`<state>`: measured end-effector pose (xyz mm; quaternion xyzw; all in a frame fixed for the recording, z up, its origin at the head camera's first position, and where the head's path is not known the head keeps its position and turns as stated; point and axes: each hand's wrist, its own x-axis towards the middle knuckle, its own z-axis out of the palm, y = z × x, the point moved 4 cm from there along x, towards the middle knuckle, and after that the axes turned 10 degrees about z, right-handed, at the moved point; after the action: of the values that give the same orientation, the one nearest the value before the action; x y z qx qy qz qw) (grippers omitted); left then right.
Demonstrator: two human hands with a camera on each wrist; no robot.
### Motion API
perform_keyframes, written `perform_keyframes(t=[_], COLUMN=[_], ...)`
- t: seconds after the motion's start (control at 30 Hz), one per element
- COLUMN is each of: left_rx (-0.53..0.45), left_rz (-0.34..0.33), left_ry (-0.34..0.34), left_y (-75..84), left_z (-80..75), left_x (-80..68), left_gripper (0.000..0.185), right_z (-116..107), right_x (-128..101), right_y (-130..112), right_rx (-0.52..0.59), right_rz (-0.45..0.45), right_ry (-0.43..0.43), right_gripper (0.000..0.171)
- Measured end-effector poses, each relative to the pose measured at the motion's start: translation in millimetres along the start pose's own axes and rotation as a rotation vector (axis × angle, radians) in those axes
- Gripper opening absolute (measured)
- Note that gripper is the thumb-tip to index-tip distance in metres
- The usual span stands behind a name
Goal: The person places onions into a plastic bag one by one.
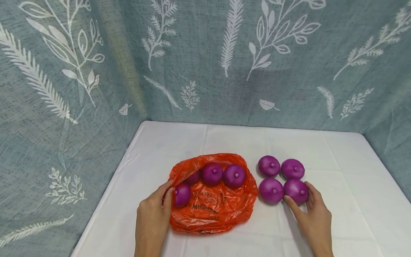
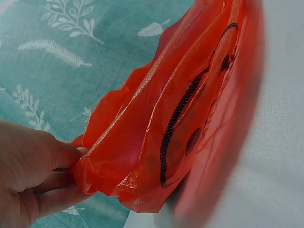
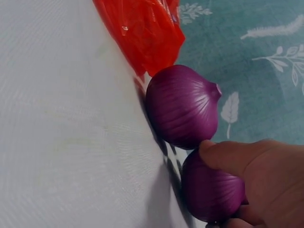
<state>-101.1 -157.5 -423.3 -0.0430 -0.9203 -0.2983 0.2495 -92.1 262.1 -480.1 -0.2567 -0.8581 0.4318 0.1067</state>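
Bagging step: right hand (image 1: pixel 313 214) grips the onion (image 1: pixel 296 191) at its fingertips, in the cluster right of the bag (image 1: pixel 213 207). Left hand (image 1: pixel 153 214) pinches the bag's rim open (four onions inside). Next, probably: lift and carry it leftward into the mouth.

A white tablecloth (image 1: pixel 337 160) is spread over the table. A teal leaf-print curtain (image 1: pixel 205 60) is hung behind and beside it.

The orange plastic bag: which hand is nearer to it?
Left. The left hand pinches the open edge of the orange plastic bag. The right hand is apart from it, gripping a purple onion to the bag's right.
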Motion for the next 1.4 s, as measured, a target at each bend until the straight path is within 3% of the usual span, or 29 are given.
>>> perform_keyframes(t=[0.3, 0.67, 0.9, 1.17, 1.4], left_rx=[-0.003, -0.016, -0.02, -0.01, -0.007], left_rz=[0.013, 0.041, 0.051, 0.015, 0.026], left_ry=[0.005, 0.021, 0.032, 0.008, 0.021], left_y=[0.4, 1.9, 3.0, 2.5, 1.6], left_z=[-0.1, -1.7, -3.5, -3.5, -3.7], left_x=[1.4, 1.3, 0.7, 0.9, 1.1], left_gripper=[0.027, 0.028, 0.028, 0.029, 0.029], right_z=[-10, -15, -16, -15, -11], right_x=[-1, -2, -3, -9, -11], right_y=[-9, -19, -29, -43, -57], right_rx=[0.076, 0.095, 0.11, 0.108, 0.108], right_rz=[-0.066, -0.04, -0.072, -0.053, -0.066], right_ry=[0.072, 0.094, 0.116, 0.098, 0.077], right_gripper=[0.085, 0.087, 0.086, 0.087, 0.087])
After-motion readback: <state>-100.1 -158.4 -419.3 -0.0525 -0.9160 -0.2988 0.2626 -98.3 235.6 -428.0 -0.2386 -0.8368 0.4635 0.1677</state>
